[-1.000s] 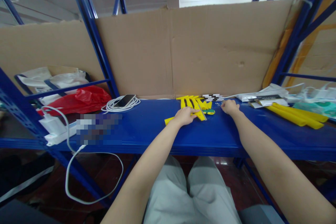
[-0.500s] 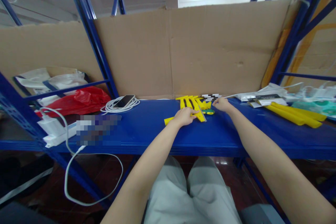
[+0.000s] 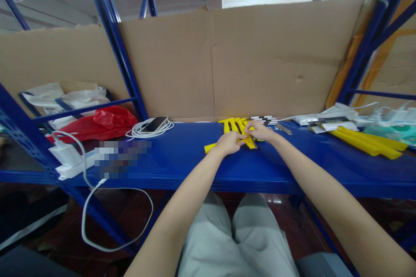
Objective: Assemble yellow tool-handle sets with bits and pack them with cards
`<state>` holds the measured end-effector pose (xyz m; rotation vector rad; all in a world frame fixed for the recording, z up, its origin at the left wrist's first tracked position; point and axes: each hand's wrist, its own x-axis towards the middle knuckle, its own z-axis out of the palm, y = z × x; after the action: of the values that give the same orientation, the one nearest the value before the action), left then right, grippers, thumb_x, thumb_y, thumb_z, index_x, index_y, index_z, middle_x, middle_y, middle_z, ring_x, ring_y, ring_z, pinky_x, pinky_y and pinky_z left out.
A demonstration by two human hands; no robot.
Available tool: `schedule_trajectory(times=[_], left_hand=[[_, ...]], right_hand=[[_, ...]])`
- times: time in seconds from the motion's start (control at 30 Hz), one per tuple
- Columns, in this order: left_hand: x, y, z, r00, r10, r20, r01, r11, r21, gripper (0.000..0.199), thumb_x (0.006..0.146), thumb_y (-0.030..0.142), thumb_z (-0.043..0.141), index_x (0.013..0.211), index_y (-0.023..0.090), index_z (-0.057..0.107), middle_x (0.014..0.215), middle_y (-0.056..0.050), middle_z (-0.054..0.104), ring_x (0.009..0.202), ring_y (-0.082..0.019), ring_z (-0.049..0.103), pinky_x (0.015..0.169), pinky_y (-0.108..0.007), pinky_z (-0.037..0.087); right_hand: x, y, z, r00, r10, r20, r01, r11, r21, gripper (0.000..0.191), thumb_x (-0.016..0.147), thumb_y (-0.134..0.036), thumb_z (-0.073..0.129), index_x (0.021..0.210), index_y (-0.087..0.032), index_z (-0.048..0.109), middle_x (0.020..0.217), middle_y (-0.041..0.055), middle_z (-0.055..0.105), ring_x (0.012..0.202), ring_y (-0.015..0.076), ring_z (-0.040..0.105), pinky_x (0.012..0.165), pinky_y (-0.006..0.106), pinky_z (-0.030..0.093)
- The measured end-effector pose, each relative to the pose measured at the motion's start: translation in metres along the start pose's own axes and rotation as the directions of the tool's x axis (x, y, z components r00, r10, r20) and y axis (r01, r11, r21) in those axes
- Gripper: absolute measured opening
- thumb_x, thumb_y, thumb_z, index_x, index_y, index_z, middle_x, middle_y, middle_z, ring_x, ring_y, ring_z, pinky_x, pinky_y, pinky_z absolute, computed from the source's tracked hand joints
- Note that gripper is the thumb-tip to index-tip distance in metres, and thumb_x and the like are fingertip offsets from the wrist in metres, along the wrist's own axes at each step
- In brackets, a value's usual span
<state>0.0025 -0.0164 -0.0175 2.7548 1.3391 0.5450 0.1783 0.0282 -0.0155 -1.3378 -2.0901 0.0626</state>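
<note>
My left hand is closed around a yellow scraper; its handle end sticks out to the left and its wide head to the right. My right hand reaches over that head with thumb and finger pinched together. Whatever small thing it pinches is too small to make out. Behind the hands lies a row of similar yellow scrapers. Several black-and-white strips are spread at the back. To the right of them lie a flat grey metal piece and some tiny shiny bits.
A phone rests on a coiled white cable at the left. Beyond it are a red plastic bag and a white power strip. Yellow sleeves lie at the right. Cardboard walls the back of the blue shelf.
My right hand has moved left from beside the strips to the head of the held scraper, uncovering the grey metal piece and now hiding most of the green-and-yellow screwdriver handle.
</note>
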Motion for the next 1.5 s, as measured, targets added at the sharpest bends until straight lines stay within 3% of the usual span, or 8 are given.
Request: schedule_trajectory(times=[0.2,0.53,0.73,0.9,0.97,1.03,1.2,1.5], left_hand=[[-0.001,0.001,0.0,1.0,-0.005,0.004,0.004,1.0,0.029,0.036,0.089,0.031,0.052,0.123,0.03,0.063,0.113,-0.004,0.068,0.109,-0.023,0.06,0.095,-0.032,0.045],[0.001,0.0,0.001,1.0,-0.015,0.015,0.015,1.0,-0.004,0.037,0.09,0.032,0.051,0.126,0.029,0.061,0.121,-0.004,0.066,0.112,-0.022,0.059,0.097,-0.032,0.044],[0.001,-0.001,0.001,1.0,-0.014,0.003,0.014,1.0,0.0,0.036,0.091,0.032,0.051,0.125,0.031,0.062,0.119,-0.003,0.067,0.112,-0.021,0.059,0.098,-0.031,0.044],[0.001,-0.001,-0.002,0.995,-0.082,-0.054,0.083,0.997,0.007,0.037,0.091,0.032,0.051,0.126,0.03,0.061,0.12,-0.005,0.065,0.114,-0.023,0.058,0.096,-0.03,0.044],[0.001,-0.001,-0.003,0.99,-0.111,-0.085,0.113,0.994,0.011,0.038,0.091,0.032,0.051,0.127,0.031,0.06,0.121,-0.006,0.064,0.113,-0.023,0.058,0.095,-0.03,0.044],[0.001,-0.002,-0.004,0.984,-0.138,-0.115,0.142,0.99,0.02,0.039,0.091,0.032,0.05,0.129,0.031,0.059,0.12,-0.006,0.064,0.111,-0.022,0.059,0.095,-0.029,0.044],[0.002,-0.005,-0.005,0.977,-0.155,-0.144,0.163,0.986,0.043,0.039,0.092,0.032,0.048,0.13,0.032,0.058,0.112,-0.006,0.065,0.107,-0.021,0.06,0.093,-0.029,0.046],[-0.002,-0.004,-0.002,0.983,-0.149,-0.11,0.162,0.979,0.125,0.055,0.092,0.03,0.045,0.146,0.026,0.035,0.135,-0.011,0.053,0.118,-0.025,0.055,0.096,-0.035,0.046]], right_hand=[[-0.003,-0.009,-0.004,0.995,0.078,0.069,-0.075,0.996,-0.045,0.015,0.072,-0.008,0.056,0.062,-0.015,0.065,0.075,0.0045,0.07,0.081,0.0175,0.064,0.082,0.027,0.047],[-0.006,-0.019,-0.001,0.968,0.246,0.056,-0.244,0.969,-0.037,0.015,0.076,-0.014,0.054,0.072,-0.015,0.068,0.088,0.0082,0.071,0.092,0.0198,0.064,0.087,0.028,0.046],[-0.001,-0.012,0.01,0.95,0.293,-0.104,-0.295,0.955,-0.002,0.013,0.072,-0.016,0.059,0.084,-0.016,0.066,0.102,0.0081,0.066,0.105,0.021,0.058,0.097,0.033,0.041],[0.0,-0.012,0.001,0.92,0.337,-0.202,-0.277,0.921,0.275,0.017,0.077,-0.014,0.056,0.093,-0.015,0.06,0.107,0.0107,0.064,0.102,0.0179,0.059,0.094,0.032,0.044],[-0.003,-0.015,-0.006,0.904,0.41,-0.121,-0.324,0.841,0.433,0.014,0.079,-0.015,0.056,0.093,-0.016,0.058,0.1,0.0088,0.066,0.09,0.0157,0.063,0.083,0.03,0.05],[-0.007,-0.018,-0.011,0.9,0.431,0.061,-0.389,0.734,0.557,0.009,0.08,-0.016,0.059,0.089,-0.017,0.057,0.085,0.0054,0.067,0.072,0.0131,0.063,0.069,0.026,0.052],[-0.015,-0.023,-0.014,0.871,0.212,0.443,-0.479,0.566,0.671,0.006,0.08,-0.019,0.063,0.08,-0.015,0.058,0.064,0.0035,0.067,0.05,0.0108,0.059,0.051,0.021,0.052],[-0.015,-0.02,-0.008,0.866,0.159,0.475,-0.478,0.544,0.689,0.006,0.079,-0.013,0.063,0.077,-0.014,0.058,0.064,0.0036,0.068,0.048,0.0088,0.058,0.047,0.019,0.051]])
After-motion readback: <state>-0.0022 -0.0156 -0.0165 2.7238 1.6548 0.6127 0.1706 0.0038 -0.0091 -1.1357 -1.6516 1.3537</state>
